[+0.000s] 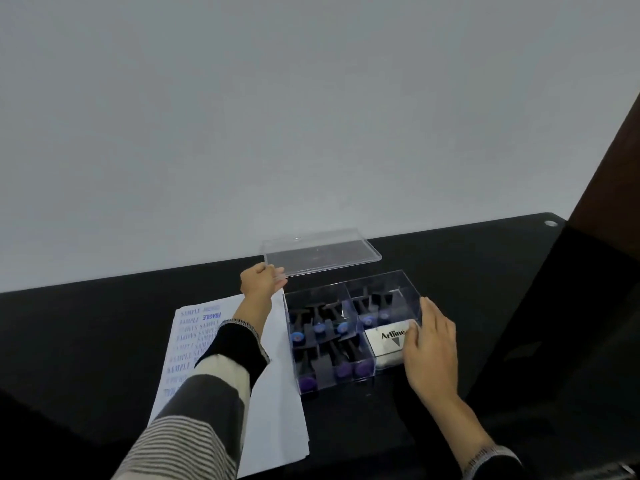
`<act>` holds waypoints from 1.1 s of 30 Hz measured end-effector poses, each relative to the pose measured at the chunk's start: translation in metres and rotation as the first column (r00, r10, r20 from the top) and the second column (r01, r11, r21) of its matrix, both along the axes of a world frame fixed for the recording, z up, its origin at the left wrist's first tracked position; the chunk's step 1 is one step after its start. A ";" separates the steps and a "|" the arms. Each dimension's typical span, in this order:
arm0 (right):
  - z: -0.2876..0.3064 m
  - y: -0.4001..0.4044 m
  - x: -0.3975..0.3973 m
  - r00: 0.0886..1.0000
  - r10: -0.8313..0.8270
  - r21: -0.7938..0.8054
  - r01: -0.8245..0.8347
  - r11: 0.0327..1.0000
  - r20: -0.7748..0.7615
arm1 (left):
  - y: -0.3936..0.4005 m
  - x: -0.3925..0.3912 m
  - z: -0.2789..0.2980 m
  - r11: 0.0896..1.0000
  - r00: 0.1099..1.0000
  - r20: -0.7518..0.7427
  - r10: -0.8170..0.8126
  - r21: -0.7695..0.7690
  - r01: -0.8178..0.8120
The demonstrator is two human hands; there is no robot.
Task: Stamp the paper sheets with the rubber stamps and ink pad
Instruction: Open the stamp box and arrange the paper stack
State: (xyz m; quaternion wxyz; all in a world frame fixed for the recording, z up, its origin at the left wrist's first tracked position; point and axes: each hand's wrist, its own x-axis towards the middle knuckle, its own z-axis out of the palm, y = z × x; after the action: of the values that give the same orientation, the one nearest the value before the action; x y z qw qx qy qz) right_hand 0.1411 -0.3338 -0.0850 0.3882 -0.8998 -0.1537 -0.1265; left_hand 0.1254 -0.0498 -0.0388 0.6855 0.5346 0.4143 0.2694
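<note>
A black, glossy counter (pixel 104 341) fills the lower part of the view, its far edge running against a plain pale grey wall (pixel 277 116) that takes up the whole upper half. Near the counter's far right corner sits a small round silvery fitting (pixel 550 223), set flat into the surface. Along the right edge of the view stands a dark brown wooden panel (pixel 609 174), leaning across the corner in the wide-angle picture; its dark shape reflects faintly in the counter's sheen below it.
</note>
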 end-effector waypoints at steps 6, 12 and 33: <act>-0.002 0.003 0.000 0.999 -0.018 -0.013 0.018 1.000 0.033 | 0.010 0.018 -0.019 0.991 0.994 -0.002 -0.112 -0.076 0.111; 0.001 0.004 -0.002 0.999 -0.034 -0.029 0.035 0.999 0.037 | 0.011 0.024 -0.025 0.976 0.963 -0.176 -0.204 0.044 0.214; 0.000 0.011 -0.010 0.984 -0.118 -0.163 0.140 0.977 0.134 | -0.008 -0.048 -0.026 0.628 0.870 -0.468 0.156 0.726 0.278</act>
State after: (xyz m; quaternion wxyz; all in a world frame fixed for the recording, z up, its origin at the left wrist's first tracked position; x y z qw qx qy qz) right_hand 0.1312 -0.3233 -0.0852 0.2897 -0.9285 -0.1292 -0.1933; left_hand 0.0772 -0.0578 -0.0651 0.2689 0.8402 0.3977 0.2522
